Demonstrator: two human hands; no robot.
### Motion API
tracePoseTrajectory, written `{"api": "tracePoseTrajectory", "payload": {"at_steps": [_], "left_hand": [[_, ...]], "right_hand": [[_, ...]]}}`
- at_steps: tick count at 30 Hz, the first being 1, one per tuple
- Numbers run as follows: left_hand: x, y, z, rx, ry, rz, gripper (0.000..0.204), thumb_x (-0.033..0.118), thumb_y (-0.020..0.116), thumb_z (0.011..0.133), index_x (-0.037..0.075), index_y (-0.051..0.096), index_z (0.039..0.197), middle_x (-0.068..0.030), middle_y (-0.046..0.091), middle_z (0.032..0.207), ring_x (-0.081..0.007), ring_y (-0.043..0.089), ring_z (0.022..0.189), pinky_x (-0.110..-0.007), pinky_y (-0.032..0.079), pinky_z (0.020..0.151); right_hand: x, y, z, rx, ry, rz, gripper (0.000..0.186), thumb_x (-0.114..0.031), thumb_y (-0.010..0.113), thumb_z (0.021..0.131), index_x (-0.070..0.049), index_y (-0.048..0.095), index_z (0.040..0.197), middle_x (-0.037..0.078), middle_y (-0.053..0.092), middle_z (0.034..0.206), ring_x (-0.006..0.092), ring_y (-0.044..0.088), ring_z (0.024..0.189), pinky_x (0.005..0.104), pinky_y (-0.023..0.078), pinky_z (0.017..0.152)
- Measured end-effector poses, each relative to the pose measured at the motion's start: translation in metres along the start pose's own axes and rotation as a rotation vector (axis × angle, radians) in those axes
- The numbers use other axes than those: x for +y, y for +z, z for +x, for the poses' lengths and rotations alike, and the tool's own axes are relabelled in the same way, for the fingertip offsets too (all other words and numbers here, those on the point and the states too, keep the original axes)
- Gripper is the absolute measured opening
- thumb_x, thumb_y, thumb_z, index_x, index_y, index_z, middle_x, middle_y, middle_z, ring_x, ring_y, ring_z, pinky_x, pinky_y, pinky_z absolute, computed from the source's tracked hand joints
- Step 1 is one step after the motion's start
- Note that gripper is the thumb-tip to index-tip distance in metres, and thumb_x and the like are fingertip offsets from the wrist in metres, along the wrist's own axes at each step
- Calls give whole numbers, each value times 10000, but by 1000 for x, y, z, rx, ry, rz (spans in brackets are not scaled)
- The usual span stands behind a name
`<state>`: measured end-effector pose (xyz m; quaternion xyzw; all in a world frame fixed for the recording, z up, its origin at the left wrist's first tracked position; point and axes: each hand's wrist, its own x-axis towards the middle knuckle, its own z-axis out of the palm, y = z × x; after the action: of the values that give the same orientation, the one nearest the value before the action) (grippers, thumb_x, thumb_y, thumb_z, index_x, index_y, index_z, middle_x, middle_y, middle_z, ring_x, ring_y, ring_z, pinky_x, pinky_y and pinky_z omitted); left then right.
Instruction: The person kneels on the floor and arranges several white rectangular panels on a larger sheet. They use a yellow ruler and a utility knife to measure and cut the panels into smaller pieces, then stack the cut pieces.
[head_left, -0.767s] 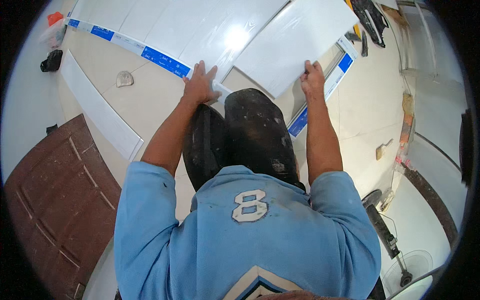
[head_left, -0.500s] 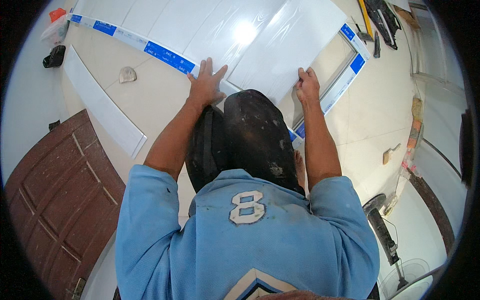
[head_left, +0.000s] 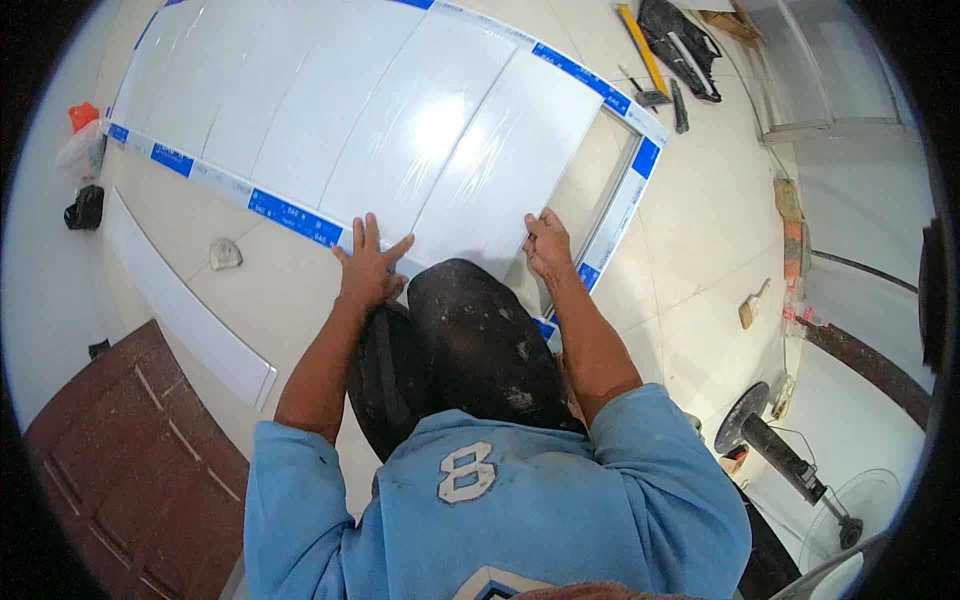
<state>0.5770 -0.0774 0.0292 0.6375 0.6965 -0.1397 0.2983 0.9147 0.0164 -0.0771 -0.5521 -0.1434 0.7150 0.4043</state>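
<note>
A long door-like frame (head_left: 280,217), wrapped in white and blue protective film, lies flat on the floor before me. White panels (head_left: 390,110) fill most of it side by side, with glossy reflections on them. My left hand (head_left: 372,268) rests with fingers spread on the near rail and the panel edge. On the right, my right hand (head_left: 547,245) pinches the free edge of the last white panel (head_left: 520,150). Between that panel and the frame's end rail (head_left: 625,205), a gap shows the floor. My dark-trousered knee hides part of the near rail.
At left lie a loose white strip (head_left: 185,290), a stone-like lump (head_left: 225,254) and a brown panelled door (head_left: 140,460). A yellow level-like bar (head_left: 643,50) and black bag (head_left: 682,50) lie far right. A brush (head_left: 753,305) and fan (head_left: 790,460) are at right.
My view has tilted, so the frame's far rail now shows and everything sits lower and further left in the picture. Both hands keep about the same places on the frame and panel.
</note>
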Motion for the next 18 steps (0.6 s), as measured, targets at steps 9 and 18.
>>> {"api": "tracePoseTrajectory", "payload": {"at_steps": [9, 18], "left_hand": [[2, -4, 3, -7, -1, 49, 878, 359, 951, 770, 495, 556, 1542, -251, 100, 1789, -481, 68, 1654, -903, 192, 1131], [-4, 3, 0, 66, 52, 13, 875, 269, 953, 775, 468, 573, 1538, -259, 128, 1781, -485, 104, 1648, -906, 193, 1127]], "right_hand": [[-6, 3, -6, 110, 23, -312, 232, -129, 708, 1013, -66, 684, 1235, 20, 652, 949, 119, 619, 767, 339, 547, 566], [-13, 20, -16, 167, -83, -378, 239, -142, 738, 969, -8, 691, 1162, 52, 685, 865, 165, 642, 696, 357, 537, 529]]}}
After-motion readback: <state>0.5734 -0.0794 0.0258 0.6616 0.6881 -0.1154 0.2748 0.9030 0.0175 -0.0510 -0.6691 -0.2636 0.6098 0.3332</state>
